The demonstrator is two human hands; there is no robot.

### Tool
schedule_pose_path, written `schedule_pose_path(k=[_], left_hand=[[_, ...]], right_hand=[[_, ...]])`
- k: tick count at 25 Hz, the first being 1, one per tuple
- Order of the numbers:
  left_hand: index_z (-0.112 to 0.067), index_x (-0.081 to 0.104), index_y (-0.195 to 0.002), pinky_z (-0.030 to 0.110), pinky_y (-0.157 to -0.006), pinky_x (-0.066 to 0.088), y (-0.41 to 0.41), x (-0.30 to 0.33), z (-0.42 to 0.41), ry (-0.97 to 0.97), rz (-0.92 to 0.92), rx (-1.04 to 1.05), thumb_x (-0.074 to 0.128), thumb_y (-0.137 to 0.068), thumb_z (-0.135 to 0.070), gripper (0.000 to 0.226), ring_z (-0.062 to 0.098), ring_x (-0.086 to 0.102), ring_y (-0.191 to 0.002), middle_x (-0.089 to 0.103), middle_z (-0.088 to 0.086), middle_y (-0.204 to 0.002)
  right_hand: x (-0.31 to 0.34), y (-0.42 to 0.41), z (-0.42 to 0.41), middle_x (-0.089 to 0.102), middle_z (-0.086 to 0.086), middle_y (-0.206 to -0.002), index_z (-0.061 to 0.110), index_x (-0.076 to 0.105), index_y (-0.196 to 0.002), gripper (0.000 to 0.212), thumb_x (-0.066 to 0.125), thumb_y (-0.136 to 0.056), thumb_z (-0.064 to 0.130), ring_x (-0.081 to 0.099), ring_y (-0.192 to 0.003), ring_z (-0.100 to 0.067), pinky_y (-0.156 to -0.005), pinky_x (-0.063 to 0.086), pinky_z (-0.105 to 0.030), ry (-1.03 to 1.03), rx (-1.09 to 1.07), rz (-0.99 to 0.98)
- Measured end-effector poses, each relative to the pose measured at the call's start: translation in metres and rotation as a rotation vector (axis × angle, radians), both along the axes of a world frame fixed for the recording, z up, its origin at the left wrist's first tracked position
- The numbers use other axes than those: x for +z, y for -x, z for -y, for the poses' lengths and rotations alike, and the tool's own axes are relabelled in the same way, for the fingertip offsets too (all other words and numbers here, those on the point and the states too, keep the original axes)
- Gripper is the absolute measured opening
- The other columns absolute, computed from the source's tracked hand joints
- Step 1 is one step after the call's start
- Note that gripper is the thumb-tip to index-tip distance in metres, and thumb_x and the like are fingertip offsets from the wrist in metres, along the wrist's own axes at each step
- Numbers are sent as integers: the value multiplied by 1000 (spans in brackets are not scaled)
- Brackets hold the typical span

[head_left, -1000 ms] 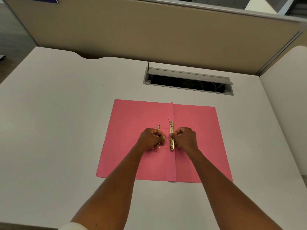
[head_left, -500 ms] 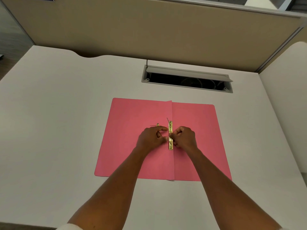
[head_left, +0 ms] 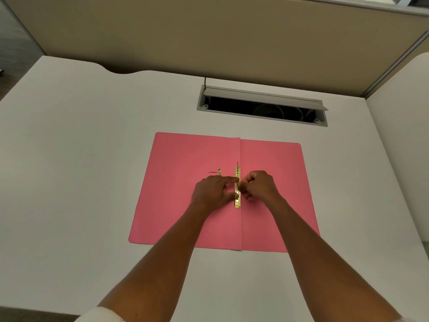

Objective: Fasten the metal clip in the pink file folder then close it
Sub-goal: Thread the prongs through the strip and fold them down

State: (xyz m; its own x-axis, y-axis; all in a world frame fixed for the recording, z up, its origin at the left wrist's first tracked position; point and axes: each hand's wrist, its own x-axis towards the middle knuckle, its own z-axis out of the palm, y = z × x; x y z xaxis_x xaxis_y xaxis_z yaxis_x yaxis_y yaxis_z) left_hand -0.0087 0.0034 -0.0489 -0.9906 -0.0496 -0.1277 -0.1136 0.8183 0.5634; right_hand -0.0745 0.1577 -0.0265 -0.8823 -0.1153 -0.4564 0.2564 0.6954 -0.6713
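The pink file folder (head_left: 185,205) lies open and flat on the white desk. A gold metal clip bar (head_left: 237,203) runs along its centre fold, with a thin prong standing up at its far end. My left hand (head_left: 212,191) presses the bar with forefinger and thumb from the left. My right hand (head_left: 258,185) is curled against the bar's right side, fingertips pinching at its middle. A small loose gold clip piece (head_left: 218,171) lies on the left flap just beyond my left hand.
A cable slot with a raised grey lid (head_left: 262,105) is set into the desk (head_left: 69,159) behind the folder. A beige partition wall (head_left: 209,38) closes off the back, and a second desk surface adjoins on the right.
My left forefinger has stretched out onto the clip bar, uncovering the small loose gold piece on the left flap. My right hand stays at the bar.
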Motion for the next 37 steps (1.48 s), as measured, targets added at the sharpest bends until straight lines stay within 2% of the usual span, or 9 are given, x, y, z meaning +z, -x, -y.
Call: schedule_pose_path(k=[3,6,9,12,16,20,25,32,37], left_hand=[[-49,61,-123,29,-73,47,1,0,0,-1,3,0,68,-74,-57,50,18,66,-92,71,-9,-92],[-49,61,-122,27,-70,44,1,-1,-1,-13,-2,4,67,-75,-58,49,16,67,-92,72,-10,-97],[-48,61,-122,25,-69,42,2,-1,-1,-23,4,11,68,-74,-57,49,15,67,-92,72,-11,-98],[-48,61,-121,24,-68,41,2,-2,-1,-21,-3,14,69,-73,-57,50,13,67,-91,72,-12,-99],[-48,62,-121,24,-67,39,2,-4,-1,-23,-12,10,70,-72,-56,50,13,66,-90,72,-12,-101],[-49,62,-120,24,-66,36,2,-4,-1,-23,-5,22,71,-72,-56,49,13,66,-90,72,-13,-98],[-48,61,-121,25,-67,36,3,-4,0,-15,-4,12,70,-73,-58,50,14,66,-92,72,-13,-101],[-47,61,-121,24,-68,37,4,-5,1,-19,3,16,70,-73,-58,50,14,66,-92,72,-12,-96],[-47,61,-122,25,-69,38,6,-4,1,-5,-2,-1,69,-74,-59,51,15,66,-95,72,-12,-103]], right_hand=[[8,16,1,71,1,-75,14,71,-83,6,73,-79,9,69,-73,-19,-76,59,-38,4,94,-234],[15,27,8,73,-2,-87,14,73,-91,10,72,-82,10,68,-80,-18,-77,55,-33,84,235,-284],[16,39,15,71,3,-84,14,74,-89,7,71,-84,11,63,-77,-9,-76,49,-28,30,363,-310],[19,51,19,68,3,-77,12,73,-88,6,70,-83,8,64,-71,-11,-73,53,-29,8,411,-299],[20,62,27,69,-2,-67,13,69,-85,9,70,-83,4,66,-58,-12,-62,53,-26,-22,476,-261],[14,67,30,68,-3,-67,12,67,-83,12,70,-83,1,65,-56,-13,-63,57,-29,-31,497,-265],[1,69,25,67,-1,-76,11,70,-83,9,72,-79,3,60,-66,-14,-68,55,-33,-15,458,-329],[-9,67,15,71,-1,-75,12,71,-81,6,74,-77,9,65,-66,-16,-70,58,-36,29,394,-355],[-10,61,7,71,-3,-74,12,70,-84,4,72,-81,10,70,-65,-17,-67,59,-34,93,297,-374]])
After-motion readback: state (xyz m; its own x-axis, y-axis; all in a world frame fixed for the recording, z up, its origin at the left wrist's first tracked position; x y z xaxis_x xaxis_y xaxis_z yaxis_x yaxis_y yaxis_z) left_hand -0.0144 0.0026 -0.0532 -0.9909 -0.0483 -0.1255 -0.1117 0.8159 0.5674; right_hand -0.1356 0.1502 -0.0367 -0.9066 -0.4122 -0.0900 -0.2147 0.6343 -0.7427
